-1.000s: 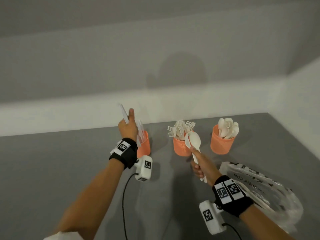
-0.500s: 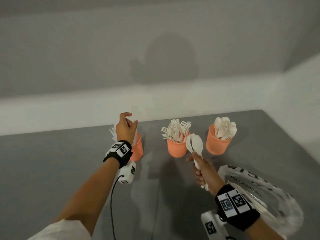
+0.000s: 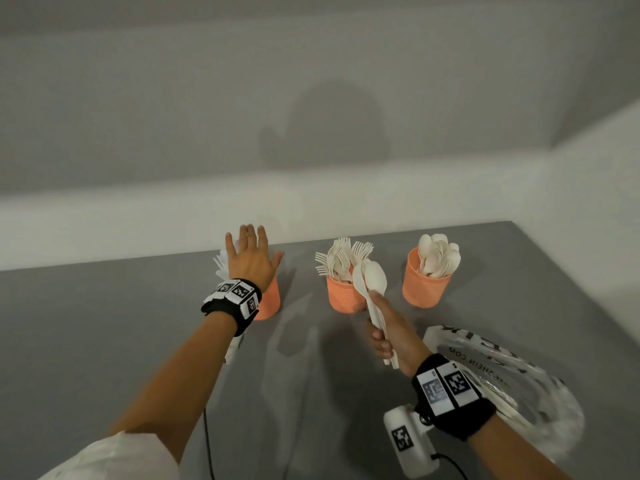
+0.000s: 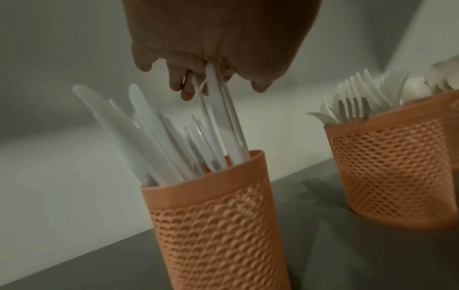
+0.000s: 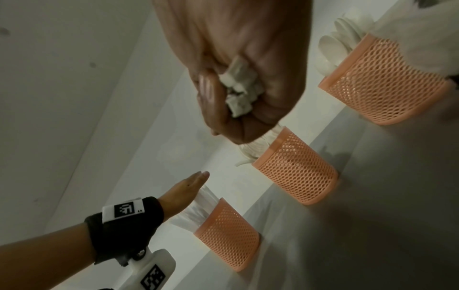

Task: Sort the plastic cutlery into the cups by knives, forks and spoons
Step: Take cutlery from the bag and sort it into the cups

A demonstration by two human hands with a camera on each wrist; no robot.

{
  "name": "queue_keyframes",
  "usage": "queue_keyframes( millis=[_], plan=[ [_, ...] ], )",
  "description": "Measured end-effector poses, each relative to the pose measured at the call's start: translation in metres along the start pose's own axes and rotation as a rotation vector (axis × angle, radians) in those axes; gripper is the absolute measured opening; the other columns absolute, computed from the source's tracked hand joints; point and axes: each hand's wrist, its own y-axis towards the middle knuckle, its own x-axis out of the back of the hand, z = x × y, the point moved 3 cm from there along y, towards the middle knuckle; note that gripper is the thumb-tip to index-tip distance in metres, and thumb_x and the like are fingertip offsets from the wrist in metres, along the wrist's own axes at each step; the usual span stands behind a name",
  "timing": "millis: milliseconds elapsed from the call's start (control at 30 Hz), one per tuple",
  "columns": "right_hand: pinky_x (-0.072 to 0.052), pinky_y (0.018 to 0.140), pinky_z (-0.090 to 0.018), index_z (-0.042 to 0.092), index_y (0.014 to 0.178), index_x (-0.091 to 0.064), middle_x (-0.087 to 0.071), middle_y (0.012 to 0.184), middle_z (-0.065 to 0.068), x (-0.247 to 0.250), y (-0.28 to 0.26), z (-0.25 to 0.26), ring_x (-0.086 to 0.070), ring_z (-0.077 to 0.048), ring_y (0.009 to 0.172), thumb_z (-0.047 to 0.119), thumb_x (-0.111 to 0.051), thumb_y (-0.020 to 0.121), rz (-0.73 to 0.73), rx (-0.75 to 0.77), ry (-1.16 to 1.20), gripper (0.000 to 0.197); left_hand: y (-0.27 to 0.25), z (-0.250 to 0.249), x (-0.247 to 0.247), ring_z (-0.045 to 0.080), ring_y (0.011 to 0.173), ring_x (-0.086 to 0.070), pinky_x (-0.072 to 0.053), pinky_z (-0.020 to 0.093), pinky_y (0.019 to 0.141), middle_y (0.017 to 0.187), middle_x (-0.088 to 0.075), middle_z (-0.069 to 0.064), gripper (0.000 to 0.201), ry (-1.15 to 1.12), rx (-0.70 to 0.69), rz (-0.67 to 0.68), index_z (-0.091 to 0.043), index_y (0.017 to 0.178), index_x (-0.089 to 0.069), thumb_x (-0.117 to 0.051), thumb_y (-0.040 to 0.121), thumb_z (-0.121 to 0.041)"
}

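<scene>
Spoons, white plastic and bunched by their handles [image 3: 375,299], stand upright in the right hand [image 3: 391,330], whose fingers wrap them in a fist just in front of the middle orange mesh cup [image 3: 346,296], the one full of white plastic forks [image 3: 341,256]. The orange mesh cup of spoons [image 3: 424,287] stands to the right of that middle cup, and the orange mesh cup of white plastic knives [image 3: 268,299] to its left. The left hand [image 3: 251,259] is spread flat with straight fingers over the knife tips; the left wrist view shows those fingers [image 4: 185,86] touching the top of a knife or two, gripping nothing.

As I judge it, the main risk is the bundle going into the wrong cup, since the fork cup is the nearer one. The spoon cup is already crowded, so a whole bunch pushed in at once could snag on the bowls there, spill over the rim or tip the light cup. On the other side of the middle cup, a flat palm pressing on leaning knives could rock that cup over.

All three cups stand in a row on a plain grey tabletop [image 3: 104,323], close to a pale wall behind them. Well to the right of the middle cup and nearer the person lies a clear plastic bag with printed lettering [image 3: 502,375], seemingly with more cutlery inside.
</scene>
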Motion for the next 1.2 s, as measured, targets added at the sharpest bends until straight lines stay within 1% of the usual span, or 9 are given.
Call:
queue_keyframes(
  millis=[133, 267, 433, 533, 600, 767, 1000, 1100, 1200],
  plan=[
    [-0.019, 0.030, -0.013, 0.012, 0.091, -0.051, -0.030, 0.044, 0.006, 0.002, -0.002, 0.002, -0.022, -0.003, 0.030, 0.048, -0.032, 0.096, 0.016, -0.017, 0.069, 0.041, -0.005, -0.009, 0.026, 0.032, 0.146, 0.001, 0.004, 0.049, 0.116, 0.156, -0.008, 0.021, 0.074, -0.130, 0.000, -0.078, -0.010, 0.149, -0.006, -0.021, 0.094, -0.057],
    [-0.019, 0.031, -0.013, 0.014, 0.093, -0.051, -0.034, 0.045, 0.006, 0.002, -0.003, 0.003, -0.024, -0.002, 0.030, 0.043, -0.034, 0.097, 0.024, 0.027, 0.060, 0.034, -0.039, -0.047, 0.062, 0.031, 0.140, -0.028, -0.021, 0.040, 0.114, 0.146, -0.036, 0.020, 0.065, -0.611, -0.083, -0.168, -0.006, 0.144, -0.027, -0.026, 0.095, -0.048],
    [-0.021, 0.032, -0.013, 0.019, 0.102, -0.059, -0.042, 0.052, 0.000, -0.008, -0.006, -0.001, -0.029, -0.004, 0.032, 0.045, -0.036, 0.097, 0.052, 0.113, 0.013, 0.035, -0.099, -0.106, 0.060, 0.016, 0.094, -0.062, -0.043, 0.024, 0.084, 0.104, -0.067, 0.009, 0.035, -1.194, 0.005, 0.213, -0.005, 0.118, -0.056, -0.047, 0.095, -0.030],
    [-0.021, 0.032, -0.012, 0.009, 0.077, -0.057, -0.047, 0.047, -0.001, -0.009, -0.009, -0.004, -0.032, -0.006, 0.028, 0.045, -0.039, 0.096, -0.046, 0.140, -0.028, 0.044, -0.123, -0.128, 0.052, 0.000, 0.052, -0.058, -0.046, 0.016, 0.061, 0.066, -0.061, 0.004, 0.019, -1.361, 0.038, 0.248, -0.007, 0.087, -0.059, -0.050, 0.094, -0.022],
    [-0.023, 0.034, -0.013, 0.010, 0.069, -0.053, -0.051, 0.045, -0.002, -0.008, -0.012, -0.007, -0.034, -0.008, 0.028, 0.039, -0.038, 0.098, -0.114, 0.165, -0.095, 0.044, -0.132, -0.136, 0.045, 0.005, 0.033, -0.045, -0.043, 0.028, 0.052, 0.051, -0.052, 0.005, 0.022, -1.434, 0.085, 0.233, -0.007, 0.076, -0.054, -0.050, 0.094, -0.019],
    [-0.026, 0.036, -0.016, 0.014, 0.077, -0.056, -0.056, 0.047, -0.004, -0.003, -0.018, -0.015, -0.036, -0.010, 0.030, 0.035, -0.039, 0.098, -0.103, 0.184, -0.123, 0.035, -0.135, -0.143, 0.032, 0.021, 0.052, -0.051, -0.041, 0.027, 0.051, 0.066, -0.056, 0.014, 0.025, -1.462, 0.245, 0.224, -0.006, 0.072, -0.052, -0.049, 0.094, -0.017],
    [-0.047, 0.042, -0.023, 0.009, 0.096, -0.063, -0.063, 0.060, -0.009, 0.007, -0.023, -0.017, -0.055, -0.016, 0.041, 0.033, -0.033, 0.100, 0.008, 0.069, -0.002, 0.039, -0.127, -0.134, 0.042, 0.026, 0.069, -0.060, -0.051, 0.038, 0.074, 0.067, -0.060, 0.005, 0.030, -1.537, 0.455, 0.067, -0.014, 0.067, -0.055, -0.039, 0.092, -0.009],
    [-0.047, 0.043, -0.022, 0.012, 0.108, -0.059, -0.064, 0.063, -0.009, 0.016, -0.024, -0.017, -0.052, -0.013, 0.039, 0.035, -0.029, 0.101, 0.007, 0.042, -0.006, 0.038, -0.122, -0.123, 0.052, 0.010, 0.050, -0.058, -0.049, 0.026, 0.055, 0.061, -0.056, 0.004, 0.023, -1.677, 0.489, -0.093, -0.009, 0.078, -0.054, -0.039, 0.095, -0.009],
    [-0.034, 0.035, -0.016, 0.013, 0.110, -0.058, -0.054, 0.047, 0.000, 0.024, -0.023, -0.018, -0.035, -0.007, 0.032, 0.037, -0.030, 0.100, -0.016, 0.018, -0.016, 0.038, -0.120, -0.120, 0.054, 0.026, 0.046, -0.047, -0.036, 0.021, 0.049, 0.056, -0.047, 0.023, 0.017, -1.643, 0.474, -0.117, -0.005, 0.085, -0.058, -0.047, 0.094, -0.012]
  ],
)
